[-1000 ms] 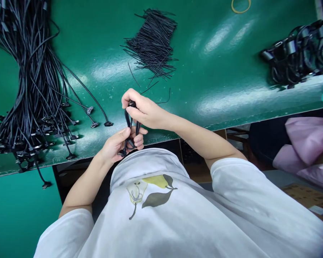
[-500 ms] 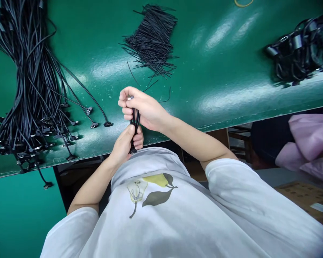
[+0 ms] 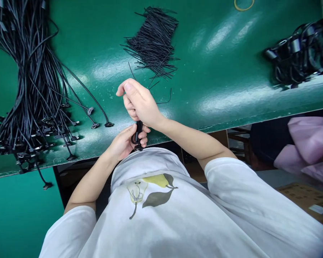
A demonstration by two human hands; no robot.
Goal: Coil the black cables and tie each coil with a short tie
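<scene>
A black cable (image 3: 138, 134), folded into a short bundle, is held upright between my hands at the table's front edge. My left hand (image 3: 123, 141) is closed around its lower part, and a connector end shows beneath the fingers. Above it my right hand (image 3: 141, 102) curls over the upper end, its back turned up; that end is hidden inside the fingers. Just beyond the right hand lie a few loose black ties (image 3: 165, 102), near a pile of short black twist ties (image 3: 153, 41).
A large heap of black cables (image 3: 29, 71) with connectors covers the left of the green table (image 3: 204, 93). Bundled cables (image 3: 298, 53) lie at the far right. A yellow ring (image 3: 243, 8) sits at the back. Pink cloth (image 3: 309, 139) shows beside the table at right.
My right hand has turned over and curled, so the connector seen at its fingertips is now hidden. My left hand and the cable's lower end have shifted slightly right.
</scene>
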